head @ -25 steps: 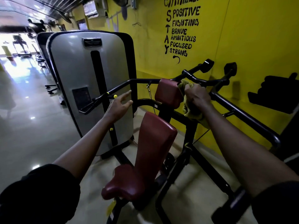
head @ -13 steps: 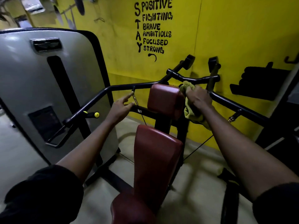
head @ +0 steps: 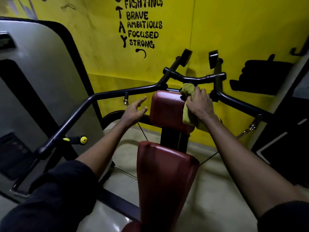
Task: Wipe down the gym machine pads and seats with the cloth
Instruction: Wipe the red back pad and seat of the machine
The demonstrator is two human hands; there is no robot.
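Cloth [head: 188, 114] bunched on upper pad [head: 167, 108], its 3 o'clock edge, gripped in my R hand [head: 199, 104], fingers [head: 200, 93] curled round it. L hand [head: 133, 111] at pad's 9, fingers spread, empty, just beside pad. Est: upper pad mid-wipe; back pad [head: 163, 173] at 6 and seat [head: 132, 227] below not yet done. Seat cut off at frame btm; upper pad's far face hidden; dim, can't judge cleanliness.

the right hand [head: 199, 104] covers the middle of the cloth [head: 188, 89]. the bottom edge cuts off the red seat [head: 132, 227]; the top edge cuts the wall lettering [head: 143, 4].
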